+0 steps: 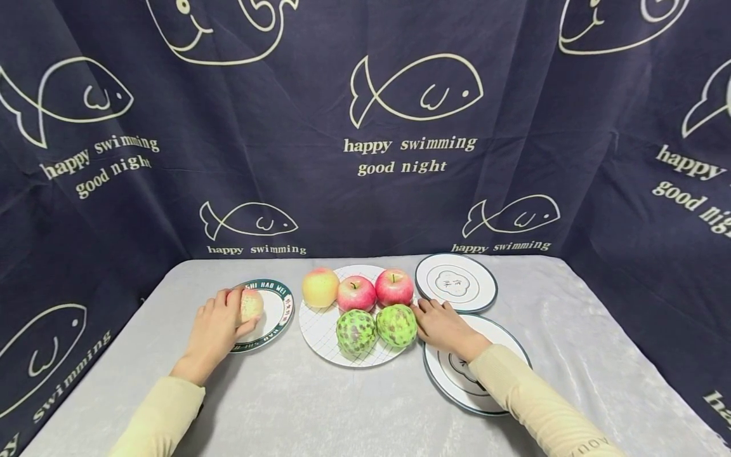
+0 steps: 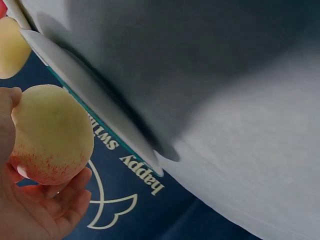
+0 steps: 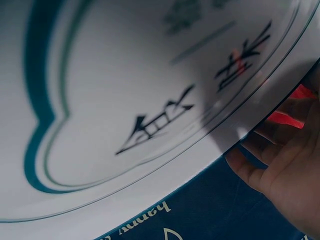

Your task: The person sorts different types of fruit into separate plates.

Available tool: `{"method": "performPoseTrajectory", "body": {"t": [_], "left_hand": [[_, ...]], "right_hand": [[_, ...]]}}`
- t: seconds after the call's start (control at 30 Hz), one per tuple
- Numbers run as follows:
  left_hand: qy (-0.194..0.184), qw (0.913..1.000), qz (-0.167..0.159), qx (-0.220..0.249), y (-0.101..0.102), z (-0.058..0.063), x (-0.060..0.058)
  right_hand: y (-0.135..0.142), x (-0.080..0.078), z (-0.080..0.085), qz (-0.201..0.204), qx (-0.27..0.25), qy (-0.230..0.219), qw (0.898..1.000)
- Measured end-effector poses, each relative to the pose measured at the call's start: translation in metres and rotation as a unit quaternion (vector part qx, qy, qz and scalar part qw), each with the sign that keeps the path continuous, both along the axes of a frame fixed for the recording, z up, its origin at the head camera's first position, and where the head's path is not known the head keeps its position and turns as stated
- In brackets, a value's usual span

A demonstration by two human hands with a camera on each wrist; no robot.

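My left hand (image 1: 217, 327) holds a yellow-and-red peach (image 2: 52, 135) between thumb and fingers, over the small green-rimmed plate (image 1: 288, 304) on the left. My right hand (image 1: 448, 329) is at the right edge of the white grid-patterned plate (image 1: 320, 339), its fingertips beside a spotted green fruit (image 1: 396, 325); its loosely bent fingers show past a plate rim in the right wrist view. That grid plate also bears a second spotted green fruit (image 1: 356, 332), two red apples (image 1: 356, 293) and a yellow peach (image 1: 320, 287).
Two white plates with dark rims lie at the right: the back plate (image 1: 457, 282) and the front plate (image 1: 457, 390), the latter under my right forearm. A grey cloth (image 1: 342, 412) covers the table. Dark blue fish-print curtains (image 1: 320, 152) enclose its back and sides.
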State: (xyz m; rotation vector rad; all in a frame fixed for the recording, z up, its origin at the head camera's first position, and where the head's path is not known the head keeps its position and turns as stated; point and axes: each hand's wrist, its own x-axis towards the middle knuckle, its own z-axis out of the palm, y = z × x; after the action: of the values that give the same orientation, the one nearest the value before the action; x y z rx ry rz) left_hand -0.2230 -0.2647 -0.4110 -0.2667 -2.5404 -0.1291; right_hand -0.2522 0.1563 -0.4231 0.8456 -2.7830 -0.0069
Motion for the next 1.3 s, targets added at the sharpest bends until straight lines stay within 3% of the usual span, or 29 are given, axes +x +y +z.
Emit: {"method": "performPoseTrajectory", "body": {"t": [0.23,0.53,0.97,1.3], "left_hand": [[-0.028,0.9994,0.023,0.003,-0.011,-0.003,0.001],[-0.017,0.9991,0.038,0.001,-0.021,-0.007,0.003],[-0.061,0.9966,0.055,0.006,-0.025,-0.006,0.005],[-0.068,0.9959,0.053,0.026,-0.027,-0.006,0.006]], "right_hand": [[0.0,0.0,-0.001,-0.003,0.006,0.001,1.0],[0.001,-0.002,-0.004,0.014,-0.006,0.019,1.0],[0.0,-0.002,-0.002,-0.009,0.004,-0.022,1.0],[0.001,-0.002,-0.001,-0.011,0.008,-0.03,0.999]]}}
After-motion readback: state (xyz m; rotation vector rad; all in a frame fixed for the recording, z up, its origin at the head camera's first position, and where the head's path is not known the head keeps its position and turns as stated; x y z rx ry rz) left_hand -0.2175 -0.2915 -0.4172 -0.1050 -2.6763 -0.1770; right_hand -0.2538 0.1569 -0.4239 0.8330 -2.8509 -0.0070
